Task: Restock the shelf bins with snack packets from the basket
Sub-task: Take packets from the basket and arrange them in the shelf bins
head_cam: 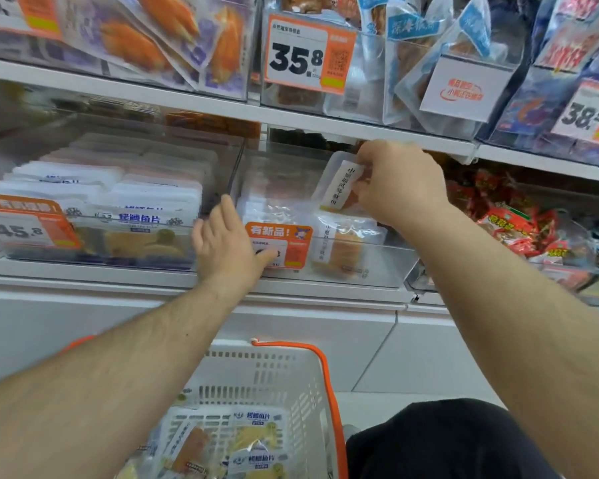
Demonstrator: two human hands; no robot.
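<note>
Head view: upper shelf edge (360, 127) sits just above the right hand, tight overhead. Orange price tag (279, 245) on the middle bin (360, 271) front, partly covered by the left thumb. Neighbouring bin (101, 216) at left full of white fish-slice packs. Right hand (400, 183) reaches into the middle bin, fingers curled, pinching a clear snack packet (338, 183) tilted over the stack. Left hand (227, 243) rests on the bin's front corner, fingers straight. Basket (291, 382) below, packets inside.
</note>
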